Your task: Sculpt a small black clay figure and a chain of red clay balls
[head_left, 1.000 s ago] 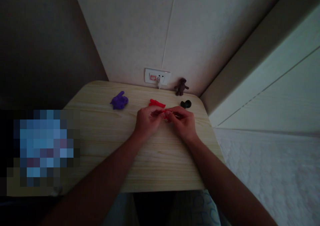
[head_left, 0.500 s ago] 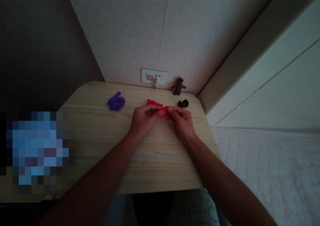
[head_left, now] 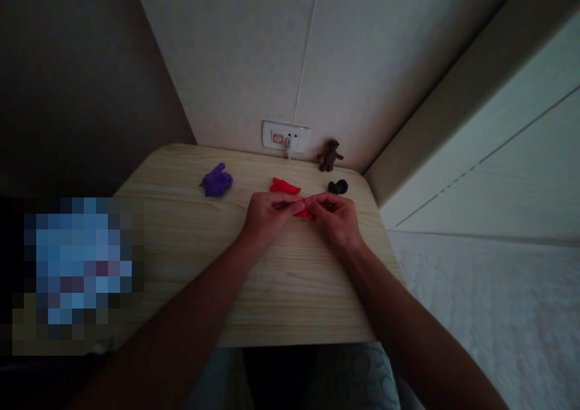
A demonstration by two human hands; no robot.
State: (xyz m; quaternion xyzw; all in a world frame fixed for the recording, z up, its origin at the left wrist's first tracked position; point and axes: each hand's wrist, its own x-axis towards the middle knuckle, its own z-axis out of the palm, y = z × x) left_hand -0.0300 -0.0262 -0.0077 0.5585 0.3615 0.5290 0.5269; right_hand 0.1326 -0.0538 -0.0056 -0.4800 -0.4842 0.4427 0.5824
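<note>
Between the fingertips of both hands is a small piece of red modelling clay (head_left: 302, 211), partly hidden by the thumbs. My left hand (head_left: 273, 215) pinches it from the left, and my right hand (head_left: 334, 215) pinches it from the right. Just beyond the hands lies a larger red clay lump (head_left: 285, 186) on the wooden tabletop (head_left: 281, 295). A black clay piece with rounded ends (head_left: 338, 186) rests behind my right hand. Farther back, a small brown clay figure (head_left: 330, 156) with arms and legs stands near the wall. To the left sits a purple clay lump (head_left: 216, 181) with a raised bit.
A wall socket (head_left: 286, 136) with a plug in it is right behind the table. A pale panel rises along the right side, above a white quilted surface (head_left: 489, 313). At the lower left, a blurred-out bluish patch (head_left: 81, 259) covers something.
Both hands keep hold of the small red clay, their fingers and thumbs shifting slightly on it. The whole view swung a little and came back; the other clay pieces stay in place.
</note>
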